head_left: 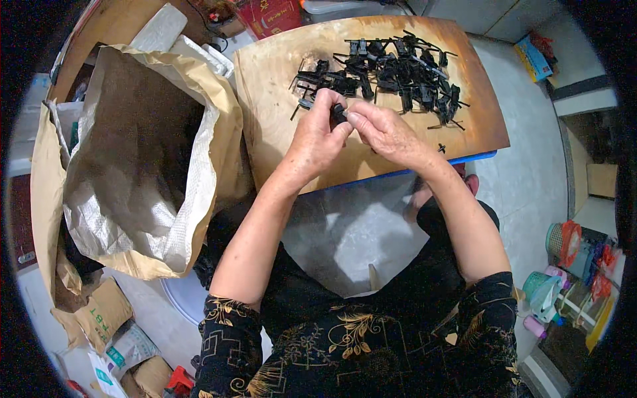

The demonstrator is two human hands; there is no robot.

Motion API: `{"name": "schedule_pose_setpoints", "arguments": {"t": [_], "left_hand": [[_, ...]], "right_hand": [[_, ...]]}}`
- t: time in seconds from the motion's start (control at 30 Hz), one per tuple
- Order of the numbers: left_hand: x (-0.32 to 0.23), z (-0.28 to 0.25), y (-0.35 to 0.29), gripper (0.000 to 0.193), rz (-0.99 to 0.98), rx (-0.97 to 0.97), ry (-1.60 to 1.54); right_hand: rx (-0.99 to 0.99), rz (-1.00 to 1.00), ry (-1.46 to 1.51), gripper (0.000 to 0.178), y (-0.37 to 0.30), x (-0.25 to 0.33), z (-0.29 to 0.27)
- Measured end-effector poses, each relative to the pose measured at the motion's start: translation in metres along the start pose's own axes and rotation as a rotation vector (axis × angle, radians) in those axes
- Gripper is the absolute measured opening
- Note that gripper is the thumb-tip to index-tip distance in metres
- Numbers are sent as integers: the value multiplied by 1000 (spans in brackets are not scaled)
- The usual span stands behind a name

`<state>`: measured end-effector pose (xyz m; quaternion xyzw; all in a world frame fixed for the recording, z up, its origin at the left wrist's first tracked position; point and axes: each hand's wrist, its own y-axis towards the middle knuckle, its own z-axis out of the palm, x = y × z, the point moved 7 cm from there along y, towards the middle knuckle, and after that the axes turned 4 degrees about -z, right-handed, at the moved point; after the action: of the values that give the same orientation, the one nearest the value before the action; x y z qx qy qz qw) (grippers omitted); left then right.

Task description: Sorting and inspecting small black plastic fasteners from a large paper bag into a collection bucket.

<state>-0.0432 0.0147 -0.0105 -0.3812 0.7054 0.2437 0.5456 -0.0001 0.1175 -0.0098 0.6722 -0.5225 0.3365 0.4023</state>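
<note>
Over the near part of a wooden board (285,73), my two hands come together around a small black plastic part (339,113). My left hand (317,136) grips it between thumb and fingers. From the other side, my right hand (388,136) is pinched with its fingertips against the part's right end; what lies between them is too small to make out. Just beyond my hands spreads a pile of black plastic parts (405,73) with thin rods sticking out. One small black piece (442,148) lies apart by the board's near right edge.
To the left stands a large open paper sack (229,126) with a white woven lining. Blue edging (474,158) shows under the board. Packed bags (106,315) lie at lower left, baskets and coloured items (544,292) at lower right. A blue box (533,58) sits at far right.
</note>
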Motion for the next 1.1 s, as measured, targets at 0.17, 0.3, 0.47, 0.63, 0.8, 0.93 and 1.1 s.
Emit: {"name": "schedule_pose_setpoints", "arguments": {"t": [0.17,0.3,0.47,0.63,0.8,0.93,1.1], "left_hand": [[-1,1,0,27,81,-136,168],[0,2,3,28,140,-192,200],[-15,8,8,27,61,-133,-110],[-14,16,13,27,-116,8,-765],[-12,26,11,31,-187,104,-796],[-19,43,7,31,-222,330,-776],[-28,50,0,28,-203,480,-799]], "right_hand": [[-93,24,8,18,1,-6,6],[-217,9,-80,16,1,-7,3],[-196,187,273,18,-4,-17,-15],[-276,260,343,19,-17,-17,-37],[-245,228,527,16,-23,-16,-41],[-210,268,629,16,-24,-17,-43],[-43,329,741,17,-27,-10,-35]]}}
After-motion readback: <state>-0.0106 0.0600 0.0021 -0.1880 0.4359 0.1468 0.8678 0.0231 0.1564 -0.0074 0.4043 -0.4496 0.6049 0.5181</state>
